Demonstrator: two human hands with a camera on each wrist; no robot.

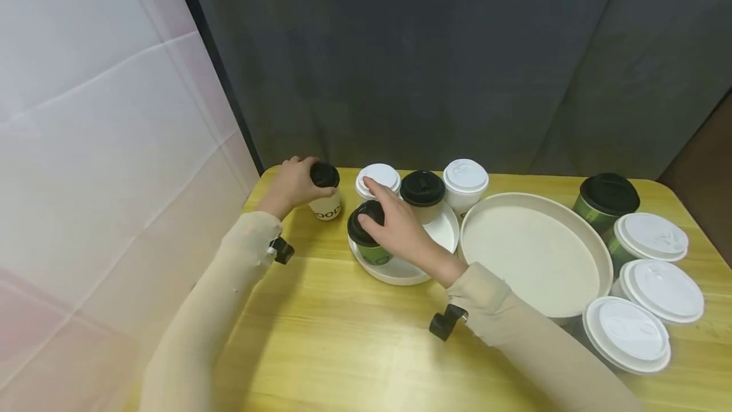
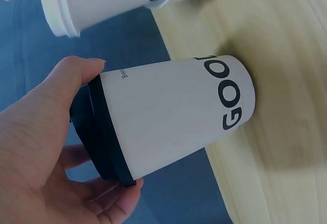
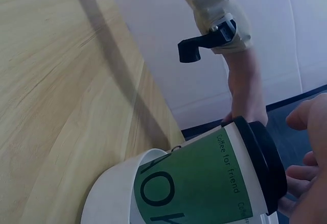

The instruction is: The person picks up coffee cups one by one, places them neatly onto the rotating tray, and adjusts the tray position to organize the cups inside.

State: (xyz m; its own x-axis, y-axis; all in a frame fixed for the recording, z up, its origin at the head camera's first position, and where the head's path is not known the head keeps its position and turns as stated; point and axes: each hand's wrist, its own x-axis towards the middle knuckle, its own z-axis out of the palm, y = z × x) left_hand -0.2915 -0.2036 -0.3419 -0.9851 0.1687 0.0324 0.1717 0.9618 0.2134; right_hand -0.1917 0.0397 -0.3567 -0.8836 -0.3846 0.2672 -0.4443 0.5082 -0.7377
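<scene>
My left hand (image 1: 295,184) grips the black lid of a white paper coffee cup (image 2: 158,112), thumb on one side and fingers on the other. The cup stands upright on the table's far left. My right hand (image 1: 403,226) is over a green paper coffee cup (image 3: 196,183) with a black lid. Its fingers are around the lid (image 3: 263,165), with the thumb apart from it in the right wrist view. That cup is on a small white round tray (image 1: 403,274), and a white cup with a black lid (image 1: 423,191) is behind it.
Two white-lidded cups, one on the left (image 1: 379,178) and one on the right (image 1: 466,180), stand near the back edge. A larger cream round tray (image 1: 532,253) lies right of the small one. Several lidded cups (image 1: 652,234) line its right side. A dark curtain (image 1: 412,62) hangs behind.
</scene>
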